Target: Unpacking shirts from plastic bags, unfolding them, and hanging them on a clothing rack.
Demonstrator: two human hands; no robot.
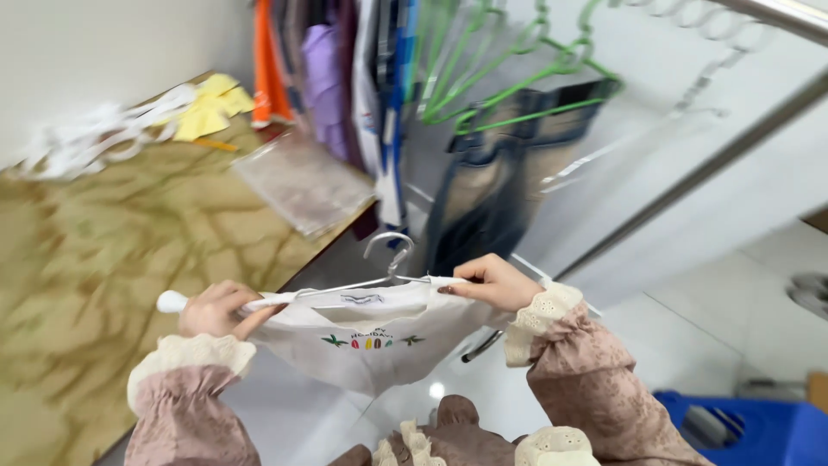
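a: what is seen from the head view?
b: a white hanger (pixel 285 298) carrying a small white top (pixel 371 341) is held level at 6 o'clock. the left hand (pixel 216 309) is closed around its left end, the right hand (pixel 492 283) pinched on its right shoulder.
a: and around it?
b: a marbled bench (pixel 95 285) is seen at 9 o'clock, green hangers (pixel 517 78) and hung clothes (pixel 345 78) at 12, a blue basket (pixel 759 431) at 4.

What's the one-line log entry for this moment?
left hand: grips white hanger | right hand: grips hanger | white shirt: on hanger
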